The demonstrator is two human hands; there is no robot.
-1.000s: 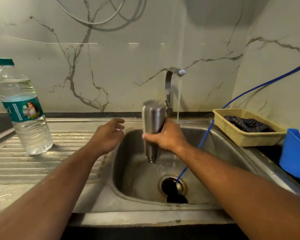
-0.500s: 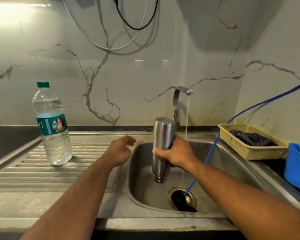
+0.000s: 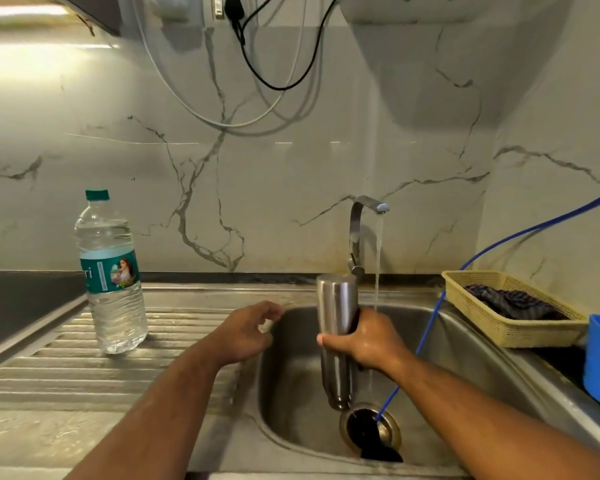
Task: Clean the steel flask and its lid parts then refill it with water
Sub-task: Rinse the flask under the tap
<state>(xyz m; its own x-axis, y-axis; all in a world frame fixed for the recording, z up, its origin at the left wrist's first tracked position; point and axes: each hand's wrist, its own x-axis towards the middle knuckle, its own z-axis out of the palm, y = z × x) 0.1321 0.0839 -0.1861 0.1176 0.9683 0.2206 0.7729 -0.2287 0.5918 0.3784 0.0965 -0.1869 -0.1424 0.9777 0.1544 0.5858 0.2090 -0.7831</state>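
Over sink [image 3: 291,393], flask [image 3: 336,306] was gripped inverted by right hand [image 3: 368,344], best held vertical to drain; left hand [image 3: 243,337], 9 o'clock, was slack, empty.

We get warm light from the top left, glaring off the marble wall [image 3: 84,150]; the rest sits dim and greenish. A broad soft shadow [image 3: 430,81] falls upper right. The steel flask [image 3: 336,306] shows dull sheen. Edges bow; detail looks soft.
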